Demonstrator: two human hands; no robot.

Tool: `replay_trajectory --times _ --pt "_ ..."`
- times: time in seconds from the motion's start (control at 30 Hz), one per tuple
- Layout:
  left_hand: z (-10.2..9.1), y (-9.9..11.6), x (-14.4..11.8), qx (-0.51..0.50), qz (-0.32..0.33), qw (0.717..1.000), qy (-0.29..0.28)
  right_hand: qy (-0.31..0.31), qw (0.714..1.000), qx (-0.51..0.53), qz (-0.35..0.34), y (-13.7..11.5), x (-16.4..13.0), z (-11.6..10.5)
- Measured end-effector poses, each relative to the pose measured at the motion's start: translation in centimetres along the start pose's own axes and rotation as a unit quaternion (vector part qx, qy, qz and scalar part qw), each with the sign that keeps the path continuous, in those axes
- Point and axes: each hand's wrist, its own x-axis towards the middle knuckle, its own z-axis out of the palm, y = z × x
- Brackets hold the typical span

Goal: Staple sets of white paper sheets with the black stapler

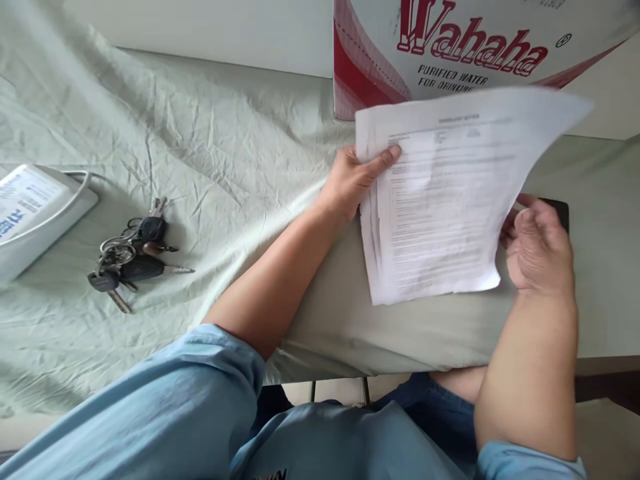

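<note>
A stack of printed papers [445, 200] was held right of centre, above the cloth-covered table [225, 153]. Its left edge was pinched by the left hand [353, 183], thumb on top. The lower right edge was gripped by the right hand [540, 247], fingers curled together. A bunch of keys [133, 257] lay at the left.

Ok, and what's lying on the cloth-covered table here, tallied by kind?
Stack of printed papers, held by the left hand and right hand: 1
Bunch of keys: 1
Wahaha cardboard box: 1
White device with a cable: 1
Dark flat object, mostly hidden behind the right hand: 1
Total: 5
</note>
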Motion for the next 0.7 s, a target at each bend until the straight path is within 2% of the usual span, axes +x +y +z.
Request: replay_trajectory --times 0.1,0.17,0.27,0.33,0.4,0.5,0.53,0.63,0.7 --pt "-0.5 -0.3 1.1 -0.03 0.04 0.998 0.049 -0.084 0.993 0.044 0.069 -0.9 -0.9 -0.7" --pt "-0.8 -0.5 1.6 -0.046 0.056 0.995 0.069 -0.122 0.985 0.07 0.1 -1.5 -1.7 -0.2" --pt "-1.1 -0.9 2.0 -0.059 0.071 0.993 0.07 -0.112 0.983 0.091 0.117 -2.1 -2.9 1.7" --pt "-1.2 -1.1 2.2 -0.054 0.081 0.994 0.055 -0.07 0.99 0.089 0.082 -2.3 -3.1 2.7" --pt "-1.5 -1.2 2.4 -0.044 0.091 0.994 0.04 -0.022 0.996 0.09 0.0 -2.3 -2.5 2.8" --pt "-2.2 -0.8 2.8 -0.018 0.108 0.994 0.014 0.019 0.98 0.119 -0.156 -2.3 -0.8 1.0" --pt "-2.5 -0.7 3.0 -0.004 0.118 0.993 0.002 0.02 0.974 0.123 -0.188 -2.4 -0.3 0.1" --pt "-2.9 -0.4 3.3 0.048 0.158 0.986 -0.019 0.012 0.97 0.112 -0.217 -2.6 0.0 -2.0" --pt "-2.9 -0.6 3.5 0.084 0.177 0.981 -0.016 0.001 0.973 0.09 -0.21 -2.8 -0.6 -2.5"
